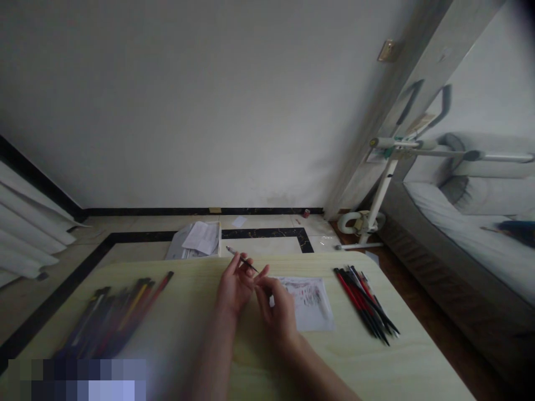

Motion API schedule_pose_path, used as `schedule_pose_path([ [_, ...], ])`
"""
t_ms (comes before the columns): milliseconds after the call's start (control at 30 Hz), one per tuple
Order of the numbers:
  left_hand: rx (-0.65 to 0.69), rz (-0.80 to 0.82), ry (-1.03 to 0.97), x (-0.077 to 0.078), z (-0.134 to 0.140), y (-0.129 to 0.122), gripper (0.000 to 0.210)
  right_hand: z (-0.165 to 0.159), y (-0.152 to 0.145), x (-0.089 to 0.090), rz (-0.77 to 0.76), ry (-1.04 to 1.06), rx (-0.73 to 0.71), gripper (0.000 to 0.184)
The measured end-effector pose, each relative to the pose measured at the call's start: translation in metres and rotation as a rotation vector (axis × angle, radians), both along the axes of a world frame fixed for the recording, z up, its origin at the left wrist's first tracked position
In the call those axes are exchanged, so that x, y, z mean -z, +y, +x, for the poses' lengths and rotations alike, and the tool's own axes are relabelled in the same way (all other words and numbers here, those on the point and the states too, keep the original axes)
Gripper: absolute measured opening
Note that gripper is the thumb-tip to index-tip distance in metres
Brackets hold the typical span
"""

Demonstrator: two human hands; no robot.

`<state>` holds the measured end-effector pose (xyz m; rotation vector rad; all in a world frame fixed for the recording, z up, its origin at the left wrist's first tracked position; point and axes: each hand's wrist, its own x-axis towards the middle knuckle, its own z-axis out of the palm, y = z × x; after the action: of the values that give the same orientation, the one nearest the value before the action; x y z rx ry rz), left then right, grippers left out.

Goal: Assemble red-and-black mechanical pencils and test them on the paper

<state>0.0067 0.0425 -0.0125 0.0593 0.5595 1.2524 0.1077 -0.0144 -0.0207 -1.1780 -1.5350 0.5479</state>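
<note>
From where I stand, both hands meet over the table (pixel 184 334), just below the centre of the frame. The left hand (pixel 234 287) is turned palm up, its fingers half curled around a slim pen (pixel 249 265), which slants from upper left down to lower right between them. The right hand (pixel 279 306) is close beside it, thumb and fingers bent together near the pen's lower end; a scrap of white shows there, but I can't tell whether those fingers grip anything. Next to the right hand lies a paper (pixel 315 317) with dark and reddish scribbles. Red and black pens (pixel 363 303) lie in a loose bunch at the lower right; a second bunch (pixel 121 312), blurred, spreads across the lower left.
</note>
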Motion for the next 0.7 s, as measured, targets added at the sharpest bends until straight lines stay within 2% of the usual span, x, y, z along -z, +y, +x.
schedule_pose_path([
  [167, 0.03, 0.01, -0.008, -0.001, 0.0, -0.001, 0.015, -0.002, -0.004, -0.006, 0.016, -0.008, -0.038, 0.011],
  [400, 0.04, 0.006, -0.017, -0.004, -0.001, -0.002, 0.012, 0.003, -0.006, -0.031, -0.012, 0.07, 0.089, 0.008],
  [567, 0.041, 0.069, -0.095, 0.002, -0.003, -0.003, 0.011, 0.053, -0.004, -0.041, -0.09, 0.075, 0.168, 0.017],
  [700, 0.048, 0.105, -0.133, 0.007, -0.003, -0.002, 0.012, 0.107, 0.0, -0.056, -0.182, -0.191, 0.143, 0.022],
])
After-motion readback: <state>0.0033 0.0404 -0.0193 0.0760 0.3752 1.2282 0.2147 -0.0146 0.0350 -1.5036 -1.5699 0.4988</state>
